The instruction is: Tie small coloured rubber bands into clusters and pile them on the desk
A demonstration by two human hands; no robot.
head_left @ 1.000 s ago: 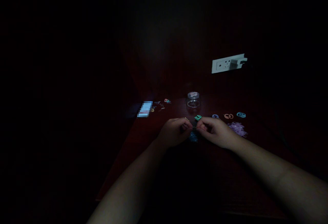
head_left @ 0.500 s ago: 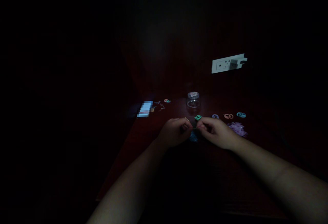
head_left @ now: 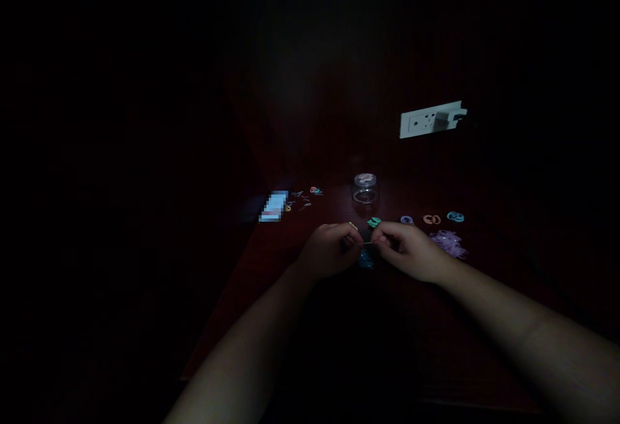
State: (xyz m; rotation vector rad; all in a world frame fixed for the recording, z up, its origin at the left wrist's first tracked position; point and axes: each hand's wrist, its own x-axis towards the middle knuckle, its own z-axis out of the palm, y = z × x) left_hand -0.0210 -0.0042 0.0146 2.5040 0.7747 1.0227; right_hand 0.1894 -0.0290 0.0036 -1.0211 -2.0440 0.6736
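Note:
Over the dark reddish table, my left hand (head_left: pixel 332 251) and my right hand (head_left: pixel 409 251) face each other, fingertips pinched. A thin pale strand (head_left: pixel 368 243) stretches between them, with an end in each pinch; its exact kind is too small and dim to make out. Just below it lies a small heap of blue translucent pieces (head_left: pixel 366 258). A bundle of green bands (head_left: pixel 374 222) sits right behind my right fingertips. Something small and yellowish (head_left: pixel 353 225) shows behind my left fingers, mostly hidden by them.
A clear lidded jar (head_left: pixel 365 189) stands behind my hands. To the right lie purple (head_left: pixel 407 220), orange (head_left: pixel 431 220) and teal bands (head_left: pixel 455 216), plus a lilac heap (head_left: pixel 448 243). At left are a lit phone (head_left: pixel 274 206) and small scattered pieces (head_left: pixel 306 204). A socket (head_left: pixel 431 120) is on the wall.
Both hands hold almost the same pose, with the strand still between them. A pinkish spot by the right fingertips shows less now. Objects on the table have not moved.

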